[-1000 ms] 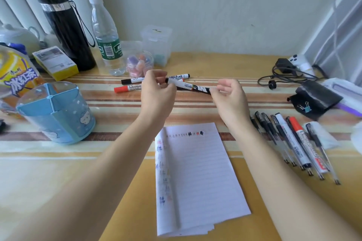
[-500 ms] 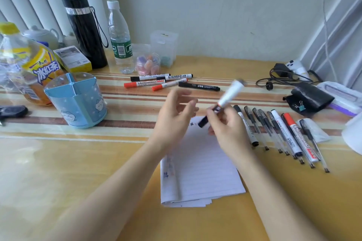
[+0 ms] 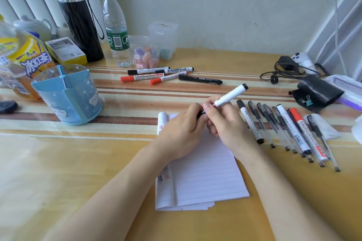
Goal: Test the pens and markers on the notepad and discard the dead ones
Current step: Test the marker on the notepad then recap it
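Both hands met over the top of the notepad (image 3: 203, 172). The right hand (image 3: 227, 123) was clamped on a white marker (image 3: 230, 95), its barrel slanting up toward 2 o'clock with a black end cap at the high end and a red-and-black label near the fingers. The left hand (image 3: 182, 129) was closed around the marker's lower black end, which was mostly hidden between the fingers. The notepad was white, lined, with small coloured scribbles along its folded left edge.

At 3 o'clock from the hands a row of pens (image 3: 284, 129) lay side by side: clear-barrelled black gel pens, two white black-capped markers and a red-capped whiteboard marker. At 12 o'clock a separate pile (image 3: 156, 75) held two black-capped and two red-capped whiteboard markers, with a black pen (image 3: 199, 80) just to its right. A blue holder (image 3: 66, 94) stood at 9 o'clock.
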